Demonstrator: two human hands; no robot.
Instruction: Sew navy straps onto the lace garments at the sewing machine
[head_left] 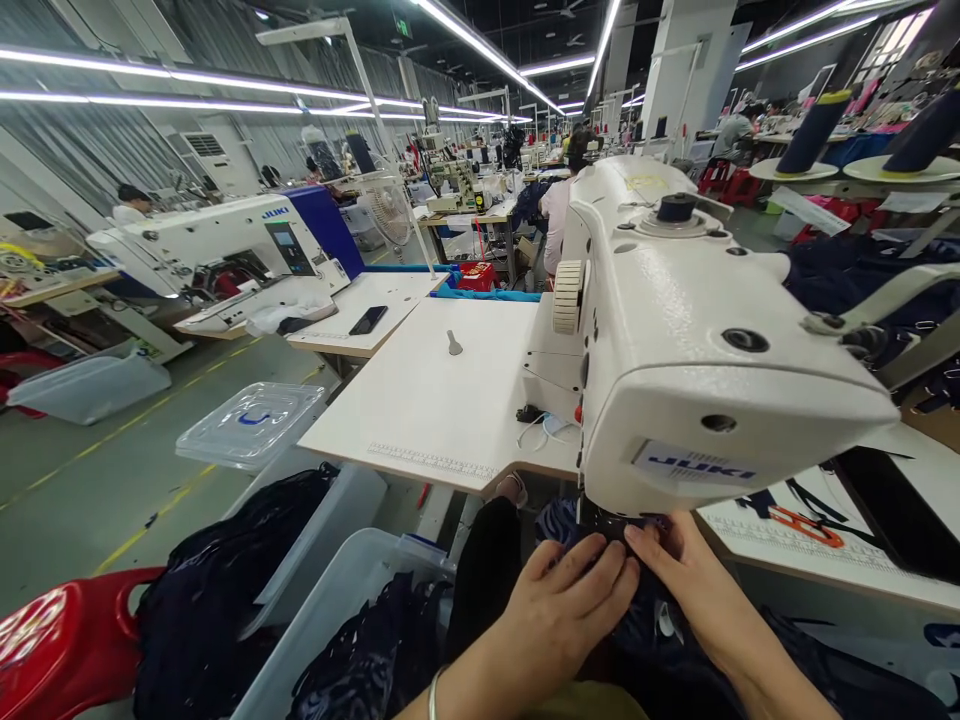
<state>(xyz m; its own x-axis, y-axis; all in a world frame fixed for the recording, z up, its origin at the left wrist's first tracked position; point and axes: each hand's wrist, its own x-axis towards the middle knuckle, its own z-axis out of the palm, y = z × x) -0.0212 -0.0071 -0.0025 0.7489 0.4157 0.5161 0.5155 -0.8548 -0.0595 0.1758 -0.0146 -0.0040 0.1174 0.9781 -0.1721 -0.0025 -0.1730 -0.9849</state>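
Observation:
A white sewing machine [720, 330] marked JUKI stands in front of me, its head above my hands. Dark navy fabric [651, 610] hangs from under the needle area down over my lap. My left hand [559, 605], a bangle at its wrist, has its fingers bent and pressed together on the fabric's edge. On the other side, my right hand [686, 560] pinches the same fabric between thumb and fingers, close to the left fingertips. The machine's head and my fingers hide the needle and the stitching spot.
Orange-handled scissors [806, 527] and a black flat object [900, 505] lie on the right table. Left of the machine, a small metal piece [454, 344] rests on the white tabletop [420, 400]. Plastic bins [322, 610] hold navy fabric beside a red stool [67, 640].

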